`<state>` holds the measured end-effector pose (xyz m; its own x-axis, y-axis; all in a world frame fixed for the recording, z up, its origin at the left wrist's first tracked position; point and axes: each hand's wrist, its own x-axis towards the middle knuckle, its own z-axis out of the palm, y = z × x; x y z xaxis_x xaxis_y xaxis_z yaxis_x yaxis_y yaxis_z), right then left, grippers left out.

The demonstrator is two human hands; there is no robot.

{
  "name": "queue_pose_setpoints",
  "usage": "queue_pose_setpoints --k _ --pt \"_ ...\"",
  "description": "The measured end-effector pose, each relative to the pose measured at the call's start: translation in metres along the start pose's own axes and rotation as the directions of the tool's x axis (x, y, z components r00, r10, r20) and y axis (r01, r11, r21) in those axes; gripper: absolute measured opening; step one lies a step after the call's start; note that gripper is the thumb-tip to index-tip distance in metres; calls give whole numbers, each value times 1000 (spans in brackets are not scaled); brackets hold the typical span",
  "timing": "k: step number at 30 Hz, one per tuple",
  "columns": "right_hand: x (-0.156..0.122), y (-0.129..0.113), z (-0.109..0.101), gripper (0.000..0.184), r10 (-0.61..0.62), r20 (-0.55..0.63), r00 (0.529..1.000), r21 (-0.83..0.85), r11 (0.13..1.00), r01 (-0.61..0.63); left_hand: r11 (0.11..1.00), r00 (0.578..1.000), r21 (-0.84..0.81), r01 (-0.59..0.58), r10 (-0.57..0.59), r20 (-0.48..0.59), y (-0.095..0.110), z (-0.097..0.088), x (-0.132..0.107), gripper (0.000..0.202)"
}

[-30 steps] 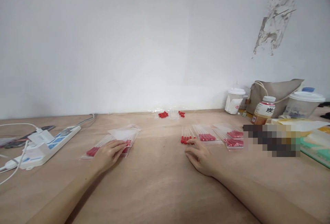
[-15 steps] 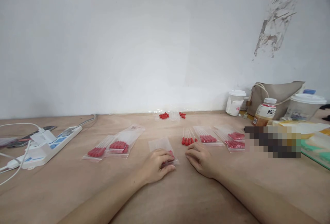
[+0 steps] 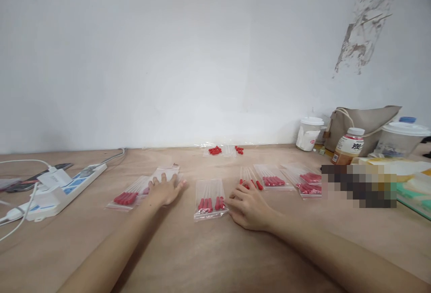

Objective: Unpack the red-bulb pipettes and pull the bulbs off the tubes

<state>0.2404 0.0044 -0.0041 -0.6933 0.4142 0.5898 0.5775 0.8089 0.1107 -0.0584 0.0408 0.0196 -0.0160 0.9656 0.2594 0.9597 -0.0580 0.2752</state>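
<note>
A clear bag of red-bulbed pipettes [image 3: 209, 199] lies flat on the wooden table [image 3: 208, 248] between my hands. My left hand [image 3: 164, 189] rests open, fingers spread, on another such bag [image 3: 168, 174] at the left. Beside that lies a further bag [image 3: 128, 194]. My right hand [image 3: 247, 205] lies palm down, fingers stretched, its tips touching the right edge of the middle bag. Just beyond it are loose red-bulbed pipettes [image 3: 249, 178].
More filled bags [image 3: 271, 177] [image 3: 308, 183] lie at the right. Loose red bulbs [image 3: 215, 150] sit by the wall. A power strip [image 3: 57, 189] with cables and a phone are at the left. Cups [image 3: 308, 133], a bottle [image 3: 348, 145] and a beige bag [image 3: 363, 124] stand at the right.
My left hand slid a bag from the left pile to the middle, let it go, and went back to the left bags. My right hand shifted left to the bag's edge.
</note>
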Motion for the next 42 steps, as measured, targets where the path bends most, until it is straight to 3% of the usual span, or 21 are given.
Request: queue_pose_setpoints --k 2,3,5,7,8,13,18,22,24,28,32,36,42 --pt "2 -3 3 21 -12 -14 1000 26 1000 12 997 997 19 -75 74 10 19 0 -16 60" --pt "2 -5 4 20 -21 -29 999 36 999 22 984 984 8 -175 175 40 29 0 -25 53" --pt "2 -7 7 17 -45 -57 997 45 998 48 876 868 -110 -469 480 125 47 1 -42 48" --pt "1 -9 9 17 -48 -78 996 40 998 51 785 782 -208 -583 612 120 60 5 -56 46" --pt "1 -8 11 16 -33 -84 996 35 999 36 763 767 -241 -600 634 97 65 8 -61 43" --pt "0 -2 15 14 124 -78 989 25 992 -122 767 795 -276 -580 607 16 79 21 -63 18" --pt "-2 8 18 14 298 -69 952 41 955 -295 741 778 -267 -616 625 -60 90 33 -51 26" --pt "-3 9 16 13 344 -58 937 69 938 -340 728 782 -297 -618 609 -133 96 43 -47 21" --pt "-3 8 13 9 336 -57 940 106 938 -329 733 802 -336 -592 579 -149 98 45 -46 24" --pt "-3 5 11 22 249 -88 965 162 959 -233 755 879 -467 -461 460 -123 100 47 -43 21" --pt "-1 7 18 9 143 -183 973 122 985 -122 740 934 -588 -326 349 -78 99 51 -39 18" --pt "3 9 24 16 99 -253 962 77 994 -82 703 951 -659 -266 302 -62 97 55 -39 18" --pt "5 9 24 14 79 -264 961 77 995 -61 695 942 -655 -297 326 -80 97 57 -39 17"
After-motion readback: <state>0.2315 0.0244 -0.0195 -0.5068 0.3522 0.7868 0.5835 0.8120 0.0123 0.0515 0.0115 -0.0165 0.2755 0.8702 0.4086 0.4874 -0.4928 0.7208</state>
